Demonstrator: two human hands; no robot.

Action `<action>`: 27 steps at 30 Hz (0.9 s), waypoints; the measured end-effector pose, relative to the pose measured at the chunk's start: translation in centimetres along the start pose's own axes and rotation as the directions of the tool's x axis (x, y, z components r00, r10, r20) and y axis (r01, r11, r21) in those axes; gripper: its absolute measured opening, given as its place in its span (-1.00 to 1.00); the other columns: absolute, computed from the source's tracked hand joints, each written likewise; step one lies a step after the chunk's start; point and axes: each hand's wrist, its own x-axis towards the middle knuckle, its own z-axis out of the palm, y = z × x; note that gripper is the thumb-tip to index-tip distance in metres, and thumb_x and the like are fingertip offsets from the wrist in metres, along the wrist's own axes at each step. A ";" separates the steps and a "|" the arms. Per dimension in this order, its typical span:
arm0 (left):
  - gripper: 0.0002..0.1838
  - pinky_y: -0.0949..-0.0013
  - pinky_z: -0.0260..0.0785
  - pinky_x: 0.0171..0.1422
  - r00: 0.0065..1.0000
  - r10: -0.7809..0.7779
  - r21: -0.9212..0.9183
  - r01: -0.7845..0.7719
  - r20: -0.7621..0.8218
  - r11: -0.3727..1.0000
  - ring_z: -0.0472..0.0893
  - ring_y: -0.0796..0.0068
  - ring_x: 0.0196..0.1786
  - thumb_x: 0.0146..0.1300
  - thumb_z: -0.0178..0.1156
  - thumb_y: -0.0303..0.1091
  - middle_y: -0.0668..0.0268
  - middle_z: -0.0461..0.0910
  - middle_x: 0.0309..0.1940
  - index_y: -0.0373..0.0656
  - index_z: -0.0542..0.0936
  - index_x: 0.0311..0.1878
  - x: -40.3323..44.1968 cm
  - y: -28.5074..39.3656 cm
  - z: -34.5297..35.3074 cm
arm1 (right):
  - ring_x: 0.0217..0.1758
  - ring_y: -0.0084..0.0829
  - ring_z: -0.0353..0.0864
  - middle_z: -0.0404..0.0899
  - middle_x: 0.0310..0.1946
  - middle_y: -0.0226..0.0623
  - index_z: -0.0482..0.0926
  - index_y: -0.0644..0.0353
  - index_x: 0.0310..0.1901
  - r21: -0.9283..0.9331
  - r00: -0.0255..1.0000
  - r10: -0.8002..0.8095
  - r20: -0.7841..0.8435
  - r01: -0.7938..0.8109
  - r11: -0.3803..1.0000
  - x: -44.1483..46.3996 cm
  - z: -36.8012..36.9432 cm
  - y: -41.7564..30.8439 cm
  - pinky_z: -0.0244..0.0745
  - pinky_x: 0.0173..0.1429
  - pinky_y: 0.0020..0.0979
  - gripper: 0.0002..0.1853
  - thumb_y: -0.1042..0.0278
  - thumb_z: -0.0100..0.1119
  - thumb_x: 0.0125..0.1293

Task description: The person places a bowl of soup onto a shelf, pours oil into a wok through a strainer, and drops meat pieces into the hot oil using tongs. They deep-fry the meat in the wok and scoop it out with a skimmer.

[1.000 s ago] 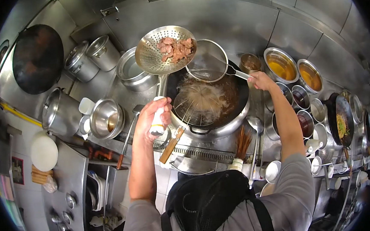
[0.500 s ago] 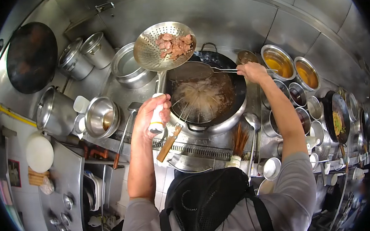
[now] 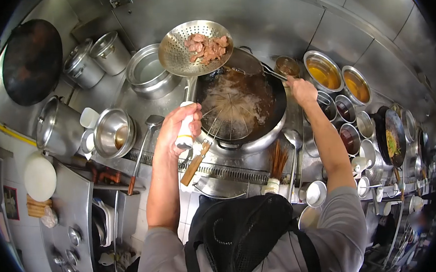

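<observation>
My left hand (image 3: 181, 126) is wrapped round the white grip of a perforated strainer (image 3: 174, 58), raised beyond the wok's left rear. Cooked-looking meat pieces (image 3: 207, 48) lie in its bowl. My right hand (image 3: 302, 91) grips the metal handle of a round fine-mesh skimmer (image 3: 244, 62), whose head is over the far edge of the black wok (image 3: 278, 94). Dark, foamy liquid (image 3: 255, 95) bubbles inside. A wire spider strainer (image 3: 229, 117) rests in the wok, its wooden handle (image 3: 195, 165) leaning over the near rim, below my left hand.
On the left are a steel pot (image 3: 148, 72), nested bowls (image 3: 114, 133) and a ladle (image 3: 147, 141). To the right stand two bowls of orange-yellow liquid (image 3: 325, 73), several seasoning containers (image 3: 349, 139) and another pan (image 3: 394, 139). A bamboo brush (image 3: 277, 164) stands in front.
The mesh skimmer has moved from over the wok's left rear to its far edge, and its handle now slants. The left hand keeps the strainer raised. The whole view has shifted slightly.
</observation>
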 end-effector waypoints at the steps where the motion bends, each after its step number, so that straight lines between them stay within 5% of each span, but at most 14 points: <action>1: -0.80 0.52 0.40 -0.59 1.000 0.001 -0.007 -0.001 0.005 1.000 0.47 0.57 -0.60 0.37 0.18 -0.41 0.27 0.52 -0.46 -0.37 0.50 -0.10 0.1 -0.1 -0.1 | -0.18 0.09 0.70 0.70 -0.30 0.01 0.51 -0.01 -0.04 0.043 0.999 0.000 -0.048 0.003 0.999 -0.4 -0.1 0.0 0.58 -0.13 0.05 -0.72 0.01 -0.05 0.49; 18: -0.78 0.59 0.39 -0.57 0.999 -0.037 -0.014 0.038 0.021 0.999 0.44 0.63 -0.59 0.40 0.13 -0.40 0.29 0.53 -0.44 -0.40 0.49 -0.06 1.1 -1.0 -1.7 | -0.20 0.14 0.67 0.69 -0.34 0.02 0.53 -0.02 -0.03 0.121 0.988 0.090 -0.126 -0.075 0.990 -6.1 -3.3 1.1 0.54 -0.14 0.12 -0.69 -0.03 -0.08 0.50; 27: -0.77 0.52 0.34 -0.50 0.955 -0.236 -0.264 0.277 0.179 0.924 0.45 0.62 -0.55 0.37 0.17 -0.33 0.38 0.52 -0.44 -0.31 0.49 -0.08 3.0 -4.4 -6.1 | -0.12 0.17 0.65 0.67 -0.22 0.09 0.52 -0.01 0.09 0.246 0.962 0.247 -0.121 -0.212 0.946 -11.7 -0.3 1.8 0.54 -0.07 0.09 -0.67 0.02 -0.05 0.50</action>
